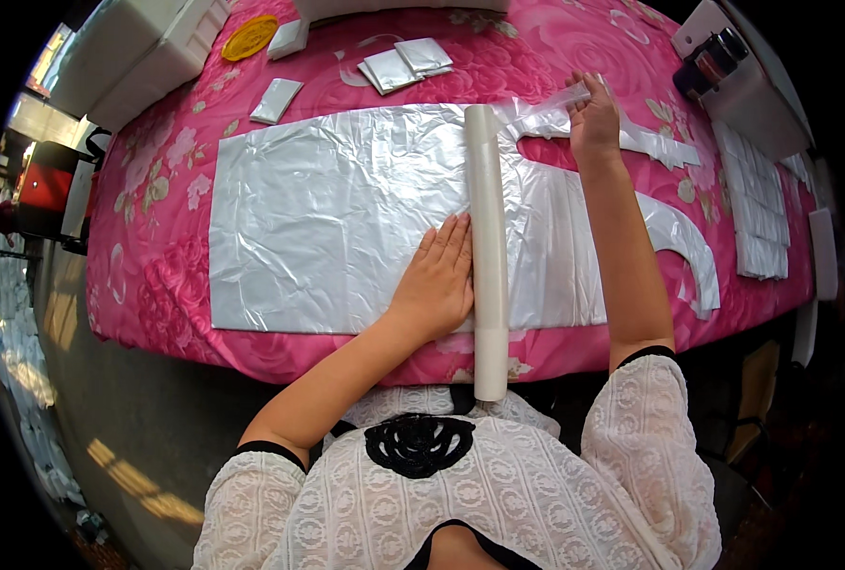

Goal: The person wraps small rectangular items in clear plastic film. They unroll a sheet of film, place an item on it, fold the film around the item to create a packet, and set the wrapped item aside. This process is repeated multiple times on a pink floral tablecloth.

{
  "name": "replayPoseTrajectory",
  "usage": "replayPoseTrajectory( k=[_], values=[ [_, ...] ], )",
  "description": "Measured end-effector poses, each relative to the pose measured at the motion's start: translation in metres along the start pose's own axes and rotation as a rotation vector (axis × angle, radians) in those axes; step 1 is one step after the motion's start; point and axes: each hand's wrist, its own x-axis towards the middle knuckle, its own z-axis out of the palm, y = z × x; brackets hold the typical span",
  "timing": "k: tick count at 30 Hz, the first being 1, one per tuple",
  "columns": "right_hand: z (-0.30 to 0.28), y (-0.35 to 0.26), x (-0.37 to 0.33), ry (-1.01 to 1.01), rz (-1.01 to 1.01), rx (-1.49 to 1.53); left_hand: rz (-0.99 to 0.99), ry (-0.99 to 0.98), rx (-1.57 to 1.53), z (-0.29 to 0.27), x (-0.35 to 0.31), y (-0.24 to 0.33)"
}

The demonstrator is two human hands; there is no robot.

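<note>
A silvery-white plastic apron (299, 218) lies spread flat, its curved neck and strap pieces (683, 237) to the right. Across it, running from far to near, rests a long pale tube (486, 247), its near end sticking out past the table edge. My left hand (438, 282) lies flat on the plastic against the tube's left side, fingers stretched out. Over the far right part, my right hand (593, 122) is closed on a thin, clear-looking piece of the apron's strap and lifts it a little.
Folded plastic packets (424, 57) lie at the far side, near a yellow round item (249, 38). White boxes (142, 62) stand far left. At right are a dark jar-like container (710, 65) and stacked folded packets (755, 204). A pink floral cloth (156, 256) covers the table.
</note>
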Motion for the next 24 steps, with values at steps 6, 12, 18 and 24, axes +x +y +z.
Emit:
replayPoseTrajectory(
  k=[6,12,18,24],
  values=[
    [0.047,-0.033,-0.092,-0.65,-0.106,-0.463,-0.116,0.379,-0.552,-0.02,0.006,-0.017],
    [0.057,0.005,-0.158,-1.108,-0.418,-0.901,-0.103,0.667,-0.472,-0.048,0.038,-0.029],
    [0.057,-0.001,-0.164,-1.185,-0.418,-0.944,-0.06,0.662,-0.079,-0.039,0.061,-0.04],
    [0.051,0.001,-0.17,-0.99,-0.706,-1.118,0.112,0.839,-0.622,-0.033,0.071,-0.035]
  ],
)
